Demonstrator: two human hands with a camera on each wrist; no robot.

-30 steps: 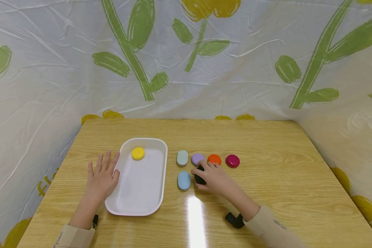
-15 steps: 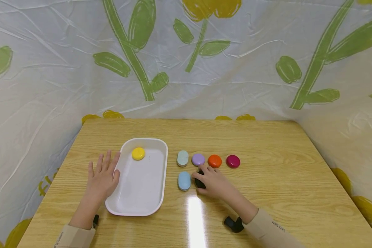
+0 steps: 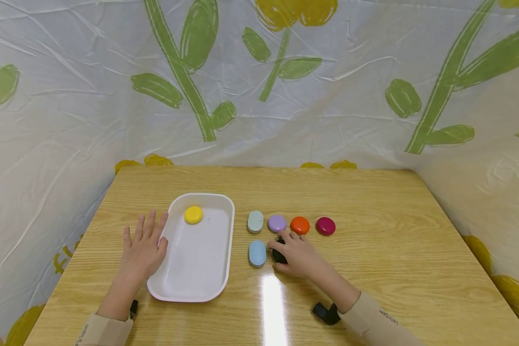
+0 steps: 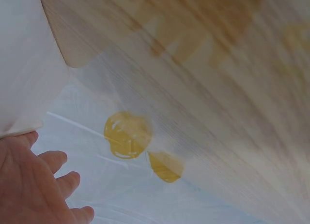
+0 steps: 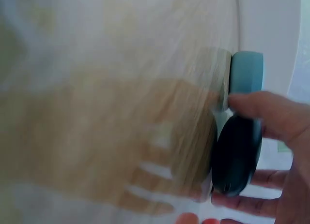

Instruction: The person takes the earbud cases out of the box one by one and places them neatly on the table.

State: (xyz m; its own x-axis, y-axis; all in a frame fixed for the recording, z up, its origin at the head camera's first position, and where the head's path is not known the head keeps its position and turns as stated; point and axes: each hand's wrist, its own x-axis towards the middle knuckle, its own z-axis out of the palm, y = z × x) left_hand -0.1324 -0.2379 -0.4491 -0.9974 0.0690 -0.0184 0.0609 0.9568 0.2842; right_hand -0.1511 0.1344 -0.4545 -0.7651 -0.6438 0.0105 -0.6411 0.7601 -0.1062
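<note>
My right hand (image 3: 300, 255) grips a black rounded, smooth piece (image 3: 279, 252) on the wooden table. In the right wrist view, thumb and fingers go round this thick dark oval (image 5: 237, 154), and a light blue oval piece (image 5: 247, 71) stands close beside it. In the head view the light blue piece (image 3: 257, 253) lies just left of the black one. My left hand (image 3: 142, 252) is spread with straight fingers, its fingertips and thumb at the left rim of a white tray (image 3: 190, 278). A yellow round piece (image 3: 193, 215) lies inside the tray, near its far end.
Behind the black piece, a pale green oval piece (image 3: 255, 222), a lilac piece (image 3: 277, 224), an orange piece (image 3: 300, 225) and a magenta piece (image 3: 326, 226) form a row. The wooden table (image 3: 393, 259) ends at a flower-printed sheet (image 3: 328, 120) at back and sides.
My right hand has drawn back slightly towards me, showing more of the lilac and orange pieces. The black piece stays in its grasp. My left hand has not visibly moved.
</note>
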